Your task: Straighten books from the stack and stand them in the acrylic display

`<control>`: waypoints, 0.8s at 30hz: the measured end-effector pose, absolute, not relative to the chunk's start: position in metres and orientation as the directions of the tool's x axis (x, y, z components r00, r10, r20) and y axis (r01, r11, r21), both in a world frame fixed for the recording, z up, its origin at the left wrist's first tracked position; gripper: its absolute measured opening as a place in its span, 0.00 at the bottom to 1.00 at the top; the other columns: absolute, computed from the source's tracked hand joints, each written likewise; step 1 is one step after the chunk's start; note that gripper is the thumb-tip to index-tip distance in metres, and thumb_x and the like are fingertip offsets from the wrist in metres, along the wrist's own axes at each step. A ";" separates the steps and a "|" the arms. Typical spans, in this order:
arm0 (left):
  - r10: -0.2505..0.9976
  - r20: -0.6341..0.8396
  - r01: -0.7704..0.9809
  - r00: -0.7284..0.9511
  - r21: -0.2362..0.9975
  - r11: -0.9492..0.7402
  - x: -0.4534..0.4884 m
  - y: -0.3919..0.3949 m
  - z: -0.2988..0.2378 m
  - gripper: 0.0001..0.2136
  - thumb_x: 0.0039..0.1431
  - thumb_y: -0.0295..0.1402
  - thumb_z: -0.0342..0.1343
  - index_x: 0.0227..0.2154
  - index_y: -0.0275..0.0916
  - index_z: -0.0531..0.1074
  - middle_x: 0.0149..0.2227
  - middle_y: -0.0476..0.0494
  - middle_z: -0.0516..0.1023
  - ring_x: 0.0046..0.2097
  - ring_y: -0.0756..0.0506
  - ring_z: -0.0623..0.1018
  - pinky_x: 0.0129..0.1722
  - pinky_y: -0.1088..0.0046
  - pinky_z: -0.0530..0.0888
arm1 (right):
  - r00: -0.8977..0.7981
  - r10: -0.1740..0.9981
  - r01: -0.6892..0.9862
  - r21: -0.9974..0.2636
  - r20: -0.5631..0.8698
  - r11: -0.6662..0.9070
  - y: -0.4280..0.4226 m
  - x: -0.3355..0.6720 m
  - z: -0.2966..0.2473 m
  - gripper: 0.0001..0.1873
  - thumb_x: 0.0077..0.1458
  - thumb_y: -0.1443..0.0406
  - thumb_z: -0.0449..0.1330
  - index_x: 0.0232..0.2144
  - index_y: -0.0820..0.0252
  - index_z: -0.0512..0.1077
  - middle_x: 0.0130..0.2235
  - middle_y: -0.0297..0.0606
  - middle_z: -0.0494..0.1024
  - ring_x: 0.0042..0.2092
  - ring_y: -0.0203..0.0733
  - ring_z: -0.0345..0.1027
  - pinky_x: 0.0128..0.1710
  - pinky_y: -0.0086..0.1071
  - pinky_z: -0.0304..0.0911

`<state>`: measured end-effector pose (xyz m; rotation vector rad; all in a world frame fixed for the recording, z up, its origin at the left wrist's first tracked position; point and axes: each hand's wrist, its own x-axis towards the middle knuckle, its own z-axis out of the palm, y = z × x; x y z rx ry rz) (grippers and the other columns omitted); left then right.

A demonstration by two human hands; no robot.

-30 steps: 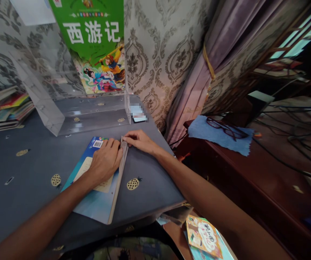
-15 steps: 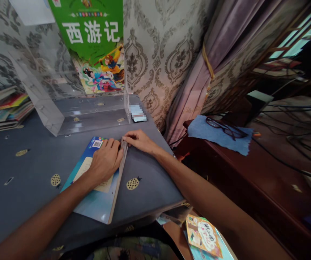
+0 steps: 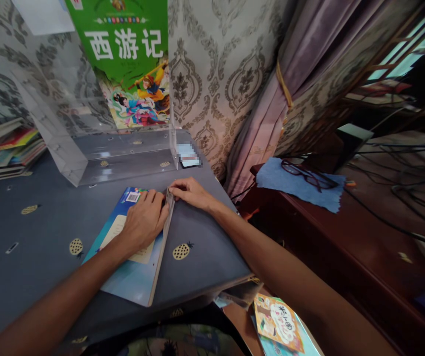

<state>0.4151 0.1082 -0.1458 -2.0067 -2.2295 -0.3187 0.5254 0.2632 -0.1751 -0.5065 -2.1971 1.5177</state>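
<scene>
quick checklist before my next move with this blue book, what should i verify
1. Blue book lies flat on the table: ok.
2. Left hand rests open on its cover: ok.
3. Right hand fingertips at the book's top corner; whether the grip is closed: cannot tell.
4. Book's near corner close to the table edge, not over it: ok.
5. Green book upright in the clear stand, apart from both hands: ok.
6. Glasses on the side desk, away from the book: ok.
</scene>
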 end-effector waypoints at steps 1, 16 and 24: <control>0.966 0.233 0.993 -0.108 0.074 0.093 0.415 0.108 -0.146 0.13 0.70 0.36 0.40 0.39 0.38 0.68 0.41 0.38 0.72 0.47 0.38 0.71 0.42 0.61 0.72 | -0.845 0.518 0.060 -0.940 0.131 0.335 0.263 0.526 -0.174 0.09 0.55 0.63 0.56 0.29 0.63 0.74 0.25 0.31 0.71 0.29 0.34 0.64 0.32 0.28 0.60; 0.971 0.224 0.995 -0.089 0.053 0.079 0.411 0.108 -0.147 0.15 0.71 0.34 0.36 0.41 0.37 0.69 0.42 0.38 0.72 0.46 0.39 0.71 0.45 0.62 0.71 | -0.847 0.523 0.074 -0.951 0.099 0.300 0.263 0.527 -0.173 0.08 0.49 0.69 0.55 0.30 0.63 0.74 0.24 0.30 0.71 0.27 0.33 0.64 0.30 0.27 0.58; 0.970 0.230 0.995 -0.079 0.077 0.062 0.406 0.107 -0.149 0.14 0.70 0.33 0.38 0.41 0.37 0.69 0.41 0.40 0.72 0.46 0.41 0.71 0.49 0.61 0.71 | -0.845 0.526 0.066 -0.957 0.097 0.283 0.263 0.527 -0.172 0.08 0.49 0.70 0.55 0.30 0.64 0.75 0.23 0.29 0.71 0.27 0.32 0.64 0.29 0.26 0.58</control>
